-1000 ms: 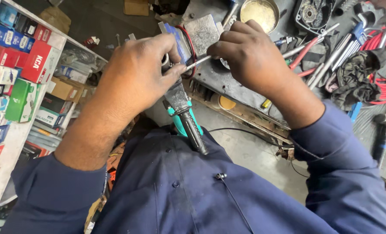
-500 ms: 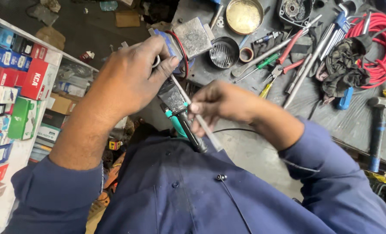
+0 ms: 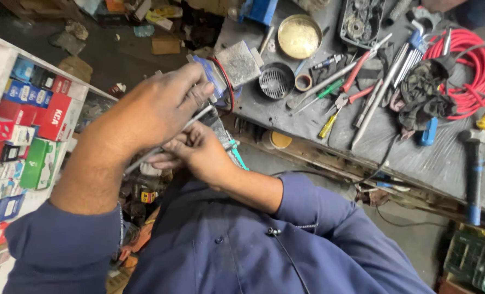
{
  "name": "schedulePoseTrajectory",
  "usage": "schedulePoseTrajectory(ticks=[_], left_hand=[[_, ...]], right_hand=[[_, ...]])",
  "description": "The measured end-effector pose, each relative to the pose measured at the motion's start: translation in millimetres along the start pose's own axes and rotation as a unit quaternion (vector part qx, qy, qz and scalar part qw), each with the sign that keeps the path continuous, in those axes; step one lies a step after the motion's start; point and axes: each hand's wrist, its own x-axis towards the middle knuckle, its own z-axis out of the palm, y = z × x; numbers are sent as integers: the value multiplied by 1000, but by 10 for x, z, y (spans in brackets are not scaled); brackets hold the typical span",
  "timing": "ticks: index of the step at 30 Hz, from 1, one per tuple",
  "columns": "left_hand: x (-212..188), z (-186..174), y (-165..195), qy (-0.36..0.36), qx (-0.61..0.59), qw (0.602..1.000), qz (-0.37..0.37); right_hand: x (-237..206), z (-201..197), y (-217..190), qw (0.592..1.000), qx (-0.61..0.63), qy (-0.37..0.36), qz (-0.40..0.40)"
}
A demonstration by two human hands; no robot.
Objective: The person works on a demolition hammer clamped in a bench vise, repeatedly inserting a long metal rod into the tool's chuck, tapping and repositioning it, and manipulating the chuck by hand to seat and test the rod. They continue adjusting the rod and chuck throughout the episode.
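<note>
Moved: our right hand [image 3: 201,155] has come back from the bench and now sits under our left hand [image 3: 155,111], close to the chest.
Rod: a thin grey metal rod [image 3: 166,141], long axis slanting from near left up to far right, its far tip by the left fingertips.
Left grip: fingers curled over, pinching the rod.
Right grip: fingers closed on the rod.
Beyond: a green-handled tool [image 3: 237,155] and a cluttered dark grey workbench [image 3: 416,158].

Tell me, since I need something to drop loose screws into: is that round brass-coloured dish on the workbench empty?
Empty, as far as it shows: the round dish sits upright on the workbench, its bare inner bottom visible.
</note>
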Motion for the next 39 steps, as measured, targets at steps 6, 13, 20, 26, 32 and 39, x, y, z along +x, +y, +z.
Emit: schedulePoseTrajectory(ticks=[6,13,20,26,32,39], left_hand=[[25,-150,-12,-55,-22,998,-36],[-7,-187,-58,-23,-65,998,0],[-132,-89,-64,66,-104,991,46],[-206,-117,15,99,-118,987,32],[-242,-123,80,100,-123,987,29],[-220,-114,106,110,-152,981,51]], right_hand=[[-13,38,-120,999,-47,-5,14],[-349,152,-718,918,-361,-144,-83],[-683,-204,-1607,742,-650,52,-156],[-483,-424,-1922,588,-771,54,-239],[-107,-471,-1986,575,-766,-12,-287],[61,-520,-2053,570,-761,-71,-300]])
